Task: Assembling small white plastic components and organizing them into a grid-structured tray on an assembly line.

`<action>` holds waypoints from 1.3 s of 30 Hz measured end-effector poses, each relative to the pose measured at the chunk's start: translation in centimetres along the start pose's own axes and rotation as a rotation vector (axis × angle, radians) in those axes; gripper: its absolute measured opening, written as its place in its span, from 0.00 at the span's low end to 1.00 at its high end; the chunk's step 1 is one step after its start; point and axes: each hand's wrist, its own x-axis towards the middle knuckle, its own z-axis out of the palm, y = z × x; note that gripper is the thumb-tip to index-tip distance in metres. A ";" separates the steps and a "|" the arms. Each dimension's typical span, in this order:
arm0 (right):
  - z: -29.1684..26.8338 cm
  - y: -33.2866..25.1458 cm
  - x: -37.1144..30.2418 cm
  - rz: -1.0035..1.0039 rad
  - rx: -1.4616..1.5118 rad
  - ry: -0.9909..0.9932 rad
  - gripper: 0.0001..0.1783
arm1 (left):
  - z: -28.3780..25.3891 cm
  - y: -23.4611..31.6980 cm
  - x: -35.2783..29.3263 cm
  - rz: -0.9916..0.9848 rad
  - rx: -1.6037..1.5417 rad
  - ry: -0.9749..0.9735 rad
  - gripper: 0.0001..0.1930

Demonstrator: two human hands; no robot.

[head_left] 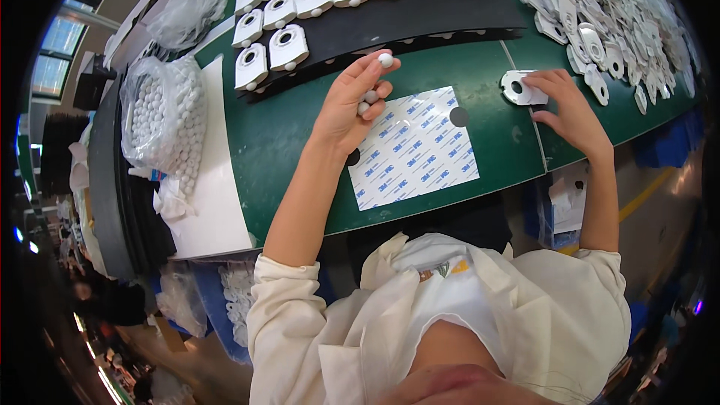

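Bench (pixel 262 146), green-topped, pale seam (pixel 539 142) toward right. Directly upon it: black board (pixel 427 16), far side; blue-printed white sheet (pixel 412 154), near side; heap of loose white holed plates (pixel 626 26), far right; white panel (pixel 222 135), left.

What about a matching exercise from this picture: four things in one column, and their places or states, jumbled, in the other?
Things
1. Left hand
2. Right hand
3. Ball-filled bag
4. Printed sheet

Places or states
A. See-through, at the picture's left
B. Touching a white part with a round hole
C. Flat, white with blue marks
D. Fingertips on a small white ball

Pairs: 1-D, 2-B, 3-A, 4-C
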 end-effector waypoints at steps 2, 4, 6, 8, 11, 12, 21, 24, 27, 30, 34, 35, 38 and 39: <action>-0.2 0.0 0.4 -0.009 -0.066 -0.025 0.25 | 0.1 -0.1 0.1 -0.001 -0.004 0.002 0.11; -0.4 -0.3 0.8 -0.015 -0.136 -0.048 0.23 | 0.1 -0.2 0.2 -0.011 0.003 -0.006 0.11; -0.1 -1.1 1.2 -0.016 -0.327 -0.066 0.17 | -0.2 -0.2 0.2 0.000 -0.004 -0.006 0.10; 0.1 -2.0 1.7 -0.006 -0.373 0.009 0.15 | -0.5 -0.1 0.1 0.010 -0.010 -0.005 0.10; 0.8 -4.8 2.6 -0.001 -0.159 0.156 0.10 | -0.6 0.0 -0.1 0.035 -0.029 -0.011 0.12; 1.3 -5.8 3.0 -0.003 0.103 0.229 0.07 | -0.6 0.1 0.0 0.032 -0.033 -0.020 0.13; 9.7 -9.5 4.0 0.085 1.115 -0.049 0.08 | -1.0 0.1 0.5 0.037 -0.047 -0.025 0.14; 10.5 -9.7 3.8 0.078 1.009 -0.031 0.08 | -0.9 0.0 0.4 0.047 -0.057 -0.015 0.11; 10.8 -9.7 3.7 0.056 0.923 -0.018 0.08 | -0.8 0.1 0.2 0.053 -0.051 0.001 0.10; 10.7 -9.8 3.6 0.037 0.884 -0.006 0.08 | -0.8 0.1 0.1 0.054 -0.049 0.007 0.10; 10.9 -9.5 3.4 0.061 0.861 0.030 0.08 | -0.9 -0.1 0.3 0.061 -0.048 -0.012 0.11; 11.0 -9.4 3.3 0.061 0.860 0.031 0.08 | -0.9 0.0 0.3 0.061 -0.048 -0.013 0.11; 11.1 -9.5 3.3 0.014 0.848 0.061 0.08 | -0.9 0.1 0.3 0.058 -0.040 -0.010 0.14; 11.0 -9.8 3.3 -0.048 0.766 0.082 0.08 | -0.9 0.1 0.3 0.058 -0.034 -0.020 0.16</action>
